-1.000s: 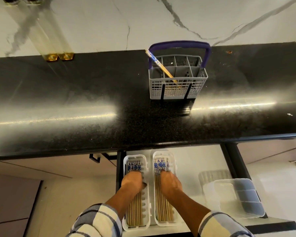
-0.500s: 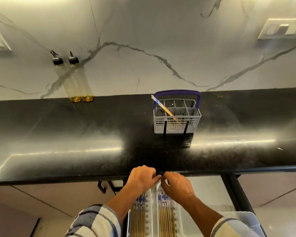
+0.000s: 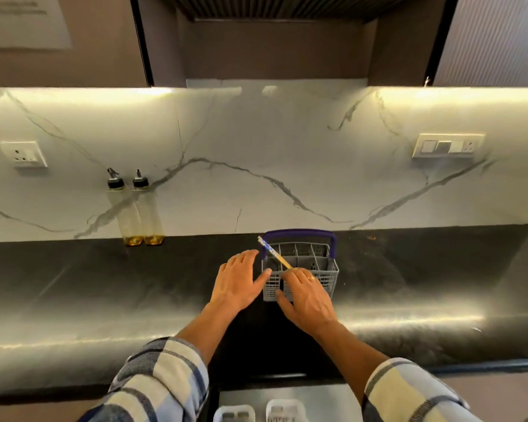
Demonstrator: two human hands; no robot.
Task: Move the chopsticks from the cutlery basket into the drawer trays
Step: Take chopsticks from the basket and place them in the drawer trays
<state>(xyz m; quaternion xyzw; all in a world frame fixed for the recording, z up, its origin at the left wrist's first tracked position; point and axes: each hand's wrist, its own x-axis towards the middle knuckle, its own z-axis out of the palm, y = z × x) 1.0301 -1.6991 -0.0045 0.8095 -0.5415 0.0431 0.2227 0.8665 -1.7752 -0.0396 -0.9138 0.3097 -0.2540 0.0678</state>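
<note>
A grey cutlery basket (image 3: 326, 271) with a purple handle stands on the black counter near the wall. A pair of chopsticks (image 3: 272, 254) with blue-patterned tops leans out of its left front compartment. My left hand (image 3: 238, 281) is spread flat just left of the basket, thumb touching its corner. My right hand (image 3: 305, 296) lies over the basket's front wall, fingertips at the chopsticks' lower part; no grip shows. Two white drawer trays (image 3: 235, 414) (image 3: 284, 409) peek in at the bottom edge.
Two oil bottles (image 3: 137, 214) stand at the back left against the marble wall. Sockets sit on the wall at left (image 3: 23, 153) and right (image 3: 448, 146). The black counter (image 3: 104, 293) stretches wide on both sides. A hood and dark cabinets hang above.
Both hands rose from the drawer trays, over the counter edge, to the basket. The view tilted up, so the drawer is almost out of sight.
</note>
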